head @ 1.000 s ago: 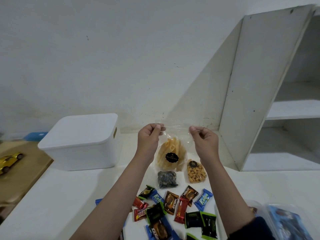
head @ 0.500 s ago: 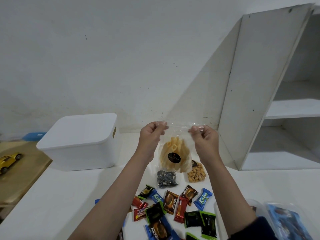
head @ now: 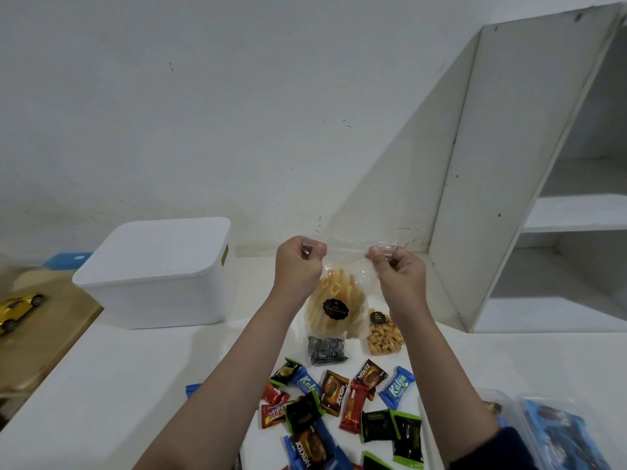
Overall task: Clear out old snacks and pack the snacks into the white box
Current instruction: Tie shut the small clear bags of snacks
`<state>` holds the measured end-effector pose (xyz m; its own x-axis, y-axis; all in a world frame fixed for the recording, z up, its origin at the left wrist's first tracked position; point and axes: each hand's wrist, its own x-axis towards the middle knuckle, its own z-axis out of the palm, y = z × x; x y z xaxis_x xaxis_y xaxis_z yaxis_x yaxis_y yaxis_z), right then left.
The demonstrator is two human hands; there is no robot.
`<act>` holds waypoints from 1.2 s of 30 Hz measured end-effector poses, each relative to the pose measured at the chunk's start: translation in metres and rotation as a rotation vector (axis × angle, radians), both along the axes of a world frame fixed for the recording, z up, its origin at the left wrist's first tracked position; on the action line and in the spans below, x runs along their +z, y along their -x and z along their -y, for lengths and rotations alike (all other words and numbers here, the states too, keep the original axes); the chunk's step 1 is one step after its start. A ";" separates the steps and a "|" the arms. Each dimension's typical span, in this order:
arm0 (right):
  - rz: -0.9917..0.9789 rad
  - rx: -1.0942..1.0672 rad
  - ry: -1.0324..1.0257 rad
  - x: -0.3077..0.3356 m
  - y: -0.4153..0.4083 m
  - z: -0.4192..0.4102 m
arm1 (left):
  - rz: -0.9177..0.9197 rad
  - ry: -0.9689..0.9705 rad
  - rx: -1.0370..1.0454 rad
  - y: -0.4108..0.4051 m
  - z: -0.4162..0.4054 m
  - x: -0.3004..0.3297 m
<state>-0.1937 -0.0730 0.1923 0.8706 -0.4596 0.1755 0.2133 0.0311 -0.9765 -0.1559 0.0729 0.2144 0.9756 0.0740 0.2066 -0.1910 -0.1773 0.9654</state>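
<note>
2 bare forearms, left hand [head: 298, 266], right hand [head: 400, 276]; dark navy sleeve [head: 502, 451] on right arm

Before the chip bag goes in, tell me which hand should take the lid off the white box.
Left. The left hand is nearer the white box, whose lid is on. The right hand could probably keep holding the chip bag alone.

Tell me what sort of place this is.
Probably a room in a home, not a shop: a plain white painted wall, an open white shelf unit, and a yellow toy car on a wooden side surface.
</note>
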 end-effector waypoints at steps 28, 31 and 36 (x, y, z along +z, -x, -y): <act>-0.124 0.135 1.203 0.020 0.005 -0.001 | 0.105 -0.518 -0.219 0.009 -0.010 0.021; -0.130 0.165 1.238 0.021 0.006 -0.003 | 0.137 -0.662 -0.241 0.008 -0.009 0.025; -0.121 0.197 1.254 0.022 0.008 -0.003 | 0.172 -0.625 -0.264 0.012 -0.009 0.024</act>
